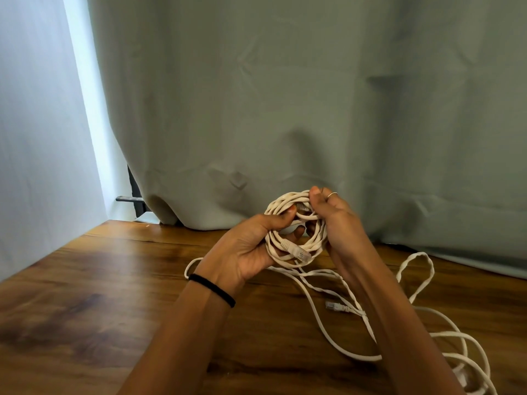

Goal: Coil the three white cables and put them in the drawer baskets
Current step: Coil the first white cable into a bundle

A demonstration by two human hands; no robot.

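Several turns of white cable form a round coil (295,232) held up above the worktop (85,280), between both hands, a little right of the middle of the view. One clear plug (301,254) sticks out at the coil's lower edge, pointing down and to the right. The left hand (251,246) grips the coil from the left side, thumb lying across the upper strands and fingers curled behind and through the ring; its grip is closed round the bundle. The right hand (333,215) pinches the top right of the coil, thumb tip pressed on the upper strands and fingers curled behind, so that grip is narrow and closed on the cable too. A thin ring (331,194) sits on one finger of the right hand, and a black hair band (212,289) circles the left wrist.

Below the hands, loose white cable (336,337) trails over the wood in long loops, running toward the lower right corner, where more strands pile up. A second plug (336,306) lies on the worktop just beside the right forearm. How many separate cables make up the loose mass cannot be told.

Behind the worktop hangs a grey-green curtain (285,95), its hem resting on the back edge of the wood. At the left, a paler sheer fabric (42,124) lets in light.
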